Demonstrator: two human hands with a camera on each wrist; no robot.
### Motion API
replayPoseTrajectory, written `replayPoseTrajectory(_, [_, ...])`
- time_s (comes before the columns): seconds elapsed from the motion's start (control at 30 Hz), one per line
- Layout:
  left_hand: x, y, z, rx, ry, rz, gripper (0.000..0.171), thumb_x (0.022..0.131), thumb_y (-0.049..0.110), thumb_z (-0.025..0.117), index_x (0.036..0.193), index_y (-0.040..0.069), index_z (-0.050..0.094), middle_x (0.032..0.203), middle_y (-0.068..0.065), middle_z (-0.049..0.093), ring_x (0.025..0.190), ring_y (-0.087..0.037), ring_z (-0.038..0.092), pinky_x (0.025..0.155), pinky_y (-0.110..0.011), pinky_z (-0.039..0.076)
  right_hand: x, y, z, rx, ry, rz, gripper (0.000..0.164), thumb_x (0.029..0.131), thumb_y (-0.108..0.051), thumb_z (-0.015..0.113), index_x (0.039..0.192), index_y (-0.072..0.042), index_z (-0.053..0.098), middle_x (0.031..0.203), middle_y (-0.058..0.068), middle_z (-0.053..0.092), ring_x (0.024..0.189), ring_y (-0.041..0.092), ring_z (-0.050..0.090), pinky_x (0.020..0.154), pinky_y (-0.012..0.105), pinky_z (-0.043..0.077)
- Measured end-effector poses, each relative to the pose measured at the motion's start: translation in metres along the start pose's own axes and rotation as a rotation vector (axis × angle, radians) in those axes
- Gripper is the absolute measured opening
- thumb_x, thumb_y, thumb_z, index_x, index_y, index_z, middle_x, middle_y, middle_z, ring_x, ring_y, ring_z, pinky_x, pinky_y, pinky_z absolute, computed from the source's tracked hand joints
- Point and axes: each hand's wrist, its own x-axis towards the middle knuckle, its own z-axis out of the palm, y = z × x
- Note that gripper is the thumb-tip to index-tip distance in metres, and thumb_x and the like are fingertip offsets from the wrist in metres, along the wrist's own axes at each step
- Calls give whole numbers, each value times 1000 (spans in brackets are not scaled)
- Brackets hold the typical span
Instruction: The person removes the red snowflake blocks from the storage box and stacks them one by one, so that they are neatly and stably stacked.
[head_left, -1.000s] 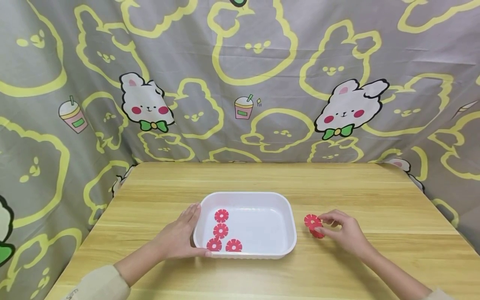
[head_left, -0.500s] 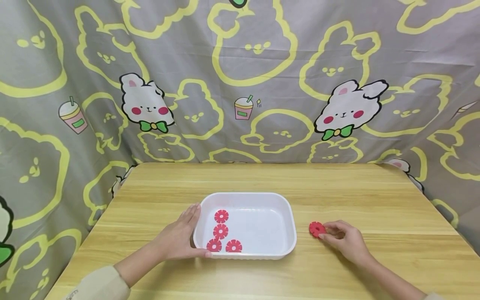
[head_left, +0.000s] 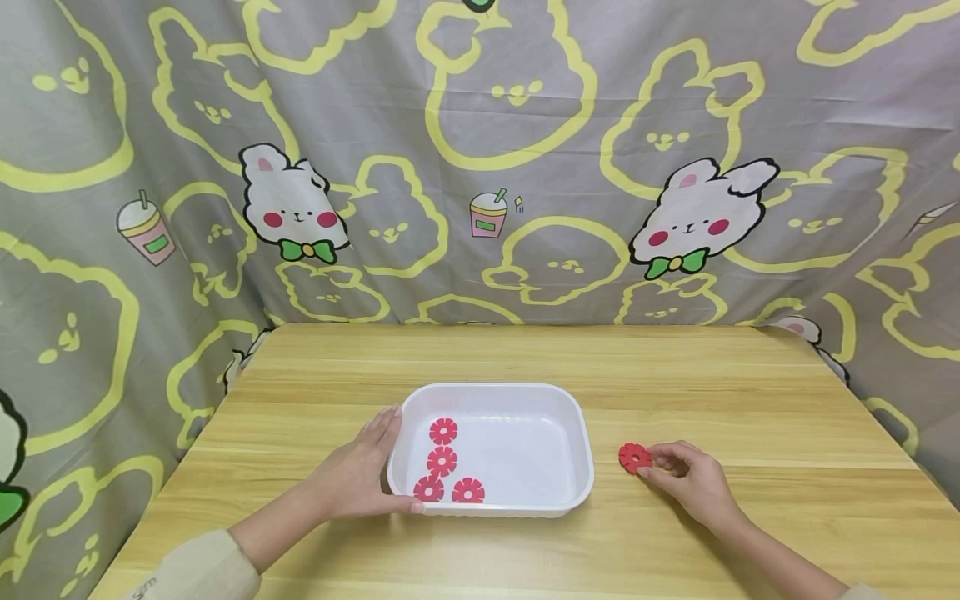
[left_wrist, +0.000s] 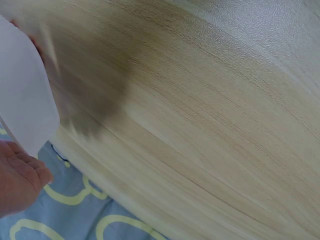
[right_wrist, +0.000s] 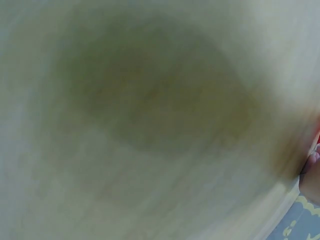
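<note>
My left hand (head_left: 358, 477) holds the left end of a white plastic tray (head_left: 536, 510), fingers along its side wall and thumb at the front rim. In the left wrist view, fingertips (left_wrist: 22, 172) show at the white tray wall (left_wrist: 27, 95). Inside the tray lie several red notched interlocking discs; one disc (head_left: 443, 431) is toward the back, another disc (head_left: 468, 491) near the front wall. To the tray's right, my right hand (head_left: 693, 483) pinches the right edge of a red interlocking disc (head_left: 634, 458) close over the table. Only part of that hand (right_wrist: 311, 175) shows in the right wrist view.
The wooden table (head_left: 525, 354) reaches back to a grey curtain (head_left: 480, 283) with yellow outlines and rabbit prints, which also hangs along both sides. Tabletop lies between the tray and my right hand.
A second second-ago red disc beneath the first no longer shows separately; the two now overlap as one outline. My right hand has moved slightly down. The left hand and tray stay put.
</note>
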Motion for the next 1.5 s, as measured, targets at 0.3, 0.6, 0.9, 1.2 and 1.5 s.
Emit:
replayPoseTrajectory(0.3, [0,0,0,-4,4,0,119,65,75,60,142,-8,26,148,-24,28,136,-39,31,100,-50,43,0,-1,0,-12,4,-11,24,68,-6,79,89,0,69,76,1,62,62,-7,47,53,16,46])
replayPoseTrajectory(0.6, [-1,0,0,-13,3,-4,119,65,75,60,142,-8,26,148,-25,28,136,-40,32,98,-51,45,1,-1,0,-32,-9,-27,24,68,-5,79,89,1,69,77,0,61,65,-7,45,55,16,45])
replayPoseTrajectory(0.9, [-1,0,0,-15,0,-5,120,64,76,60,143,-8,25,149,-25,28,136,-39,31,100,-50,44,1,-1,-5,6,-25,3,26,70,-7,79,93,1,68,79,4,64,66,-8,49,57,15,48])
replayPoseTrajectory(1.2, [-1,1,-1,-11,-6,-6,119,65,75,60,142,-8,25,149,-25,28,136,-40,31,99,-51,44,15,-15,-21,62,71,-137,18,76,4,70,93,5,67,76,-16,57,71,-11,50,60,9,47])
replayPoseTrajectory(1.5, [-1,1,-1,-1,8,6,119,65,75,60,142,-9,26,148,-25,29,136,-39,31,101,-49,43,32,-46,-20,199,74,-214,16,75,6,70,91,7,67,78,-24,59,72,-9,54,62,7,46])
